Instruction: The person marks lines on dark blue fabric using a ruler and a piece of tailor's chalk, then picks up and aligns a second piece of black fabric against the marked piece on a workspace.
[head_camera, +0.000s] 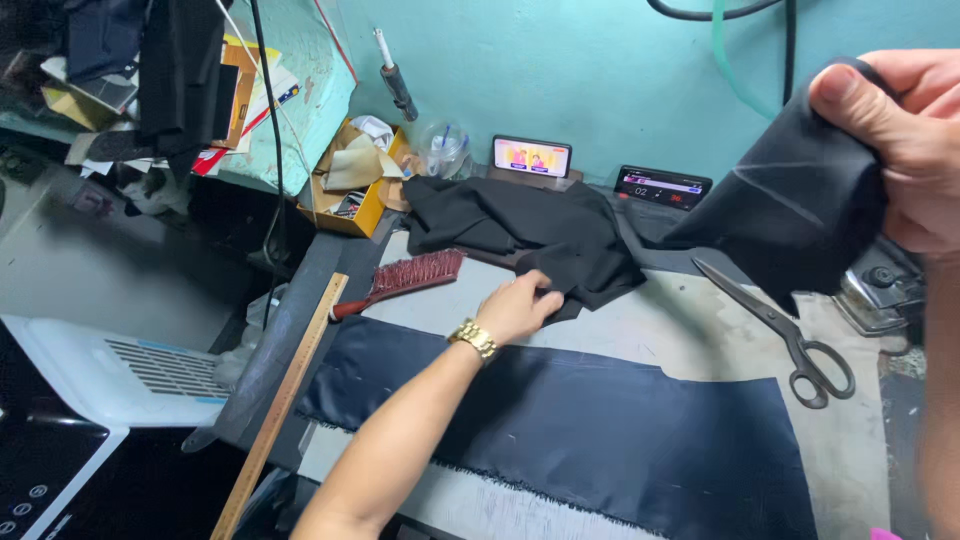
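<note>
Pinching dark cloth (790, 205), R fingers (850, 95).

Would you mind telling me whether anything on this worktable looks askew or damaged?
The flat navy fabric panel has a frayed near edge. The long wooden ruler lies slanted, overhanging the table's left edge. Nothing looks spilled.

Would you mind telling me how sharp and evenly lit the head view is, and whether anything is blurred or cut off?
In the head view, light is soft and even; the scissors and brush look sharp. The right hand, close to the lens and cropped by the frame edge, looks slightly soft, gripping dark cloth. The left hand on the black fabric pile is clear, though folds vanish in the black.
</note>
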